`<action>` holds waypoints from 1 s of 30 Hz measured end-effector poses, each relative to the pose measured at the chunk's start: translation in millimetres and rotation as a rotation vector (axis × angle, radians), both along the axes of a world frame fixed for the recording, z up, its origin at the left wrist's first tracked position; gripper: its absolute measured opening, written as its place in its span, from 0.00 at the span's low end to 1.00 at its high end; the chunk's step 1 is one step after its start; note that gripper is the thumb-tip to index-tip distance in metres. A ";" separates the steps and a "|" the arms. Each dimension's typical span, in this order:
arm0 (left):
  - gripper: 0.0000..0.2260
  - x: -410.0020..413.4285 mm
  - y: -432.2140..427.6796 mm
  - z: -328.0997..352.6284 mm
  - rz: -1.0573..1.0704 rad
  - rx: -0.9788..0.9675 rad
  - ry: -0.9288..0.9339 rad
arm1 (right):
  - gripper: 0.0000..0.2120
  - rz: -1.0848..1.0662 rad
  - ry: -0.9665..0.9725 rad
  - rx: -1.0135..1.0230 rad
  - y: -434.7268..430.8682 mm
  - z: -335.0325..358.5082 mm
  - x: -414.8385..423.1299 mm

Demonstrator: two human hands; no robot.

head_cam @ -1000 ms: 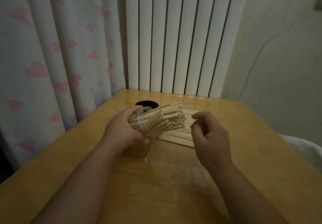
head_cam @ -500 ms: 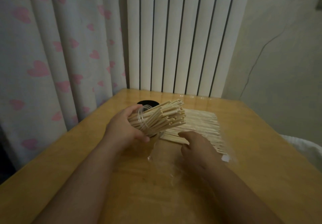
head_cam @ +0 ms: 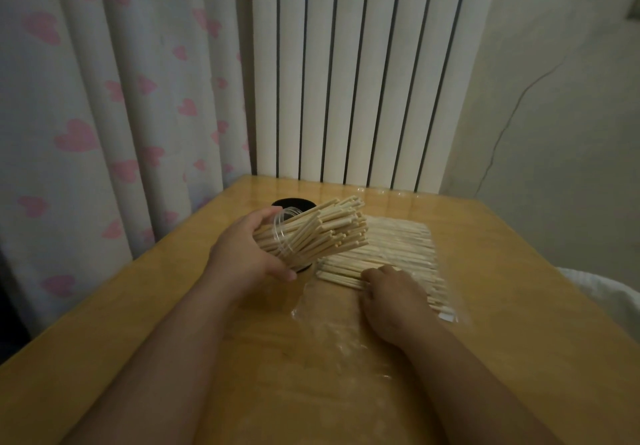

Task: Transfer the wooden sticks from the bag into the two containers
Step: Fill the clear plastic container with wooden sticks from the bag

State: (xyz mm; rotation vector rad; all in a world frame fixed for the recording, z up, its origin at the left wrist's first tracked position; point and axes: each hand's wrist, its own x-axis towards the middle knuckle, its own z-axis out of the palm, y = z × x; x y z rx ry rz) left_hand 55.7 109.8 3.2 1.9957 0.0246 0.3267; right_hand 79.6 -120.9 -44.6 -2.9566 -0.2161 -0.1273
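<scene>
A clear container (head_cam: 282, 236) is gripped in the left hand (head_cam: 242, 261) just left of the bag (head_cam: 325, 323). It is tilted with its mouth toward the bag, and a dense bundle (head_cam: 332, 233) of sticks is seen fanning out of it. The remaining wooden sticks (head_cam: 394, 254) are laid flat inside the bag, which is spread on the bench (head_cam: 519, 306). The right hand (head_cam: 394, 306) is placed on the bag's near end, its fingertips (head_cam: 371, 276) bent down onto the stick ends. Whether any sticks are pinched there cannot be told. A black round object (head_cam: 294, 203), possibly the second container, is partly hidden behind the tilted one, off the bag's far left corner.

The tilted container is judged close to full. If it is tipped further, the bundle could slide out over the bag. If more sticks are forced in, they could jam crosswise or push others out. The thin plastic is pinned by nothing but the right hand, so it could be dragged along as sticks are drawn out, and the pile scattered. The black object could also be knocked by the container's base.
</scene>
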 end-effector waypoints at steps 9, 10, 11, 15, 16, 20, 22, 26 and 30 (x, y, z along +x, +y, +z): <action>0.49 -0.8 -0.1 1.3 -0.004 0.017 0.007 | 0.18 -0.009 -0.001 -0.052 0.0 -1.8 0.3; 0.49 -0.6 0.3 1.3 -0.005 0.013 0.006 | 0.18 -0.013 -0.007 -0.044 0.1 -1.4 0.0; 0.49 -0.5 0.3 1.3 -0.006 0.013 0.005 | 0.17 -0.018 -0.014 -0.035 0.4 -1.2 0.0; 0.49 -0.4 -0.4 1.1 -0.007 0.024 0.001 | 0.12 -0.023 -0.031 0.008 0.7 -0.2 -0.5; 0.49 -0.3 -0.3 1.0 -0.005 0.024 0.000 | 0.11 -0.019 -0.029 0.033 0.4 0.5 -0.4; 0.49 0.6 0.0 -0.1 -0.006 0.012 -0.004 | 0.08 -0.008 -0.040 0.135 -1.5 2.5 0.2; 0.50 0.9 0.1 -0.5 -0.005 -0.001 -0.007 | 0.10 -0.023 -0.041 0.147 -1.5 1.2 0.6; 0.49 0.8 0.4 -0.4 -0.015 -0.002 -0.008 | 0.16 -0.061 -0.008 0.116 -1.7 -0.4 2.8; 0.49 -0.7 0.7 0.3 -0.024 -0.002 -0.008 | 0.16 -0.064 0.014 0.093 -0.7 -1.1 4.5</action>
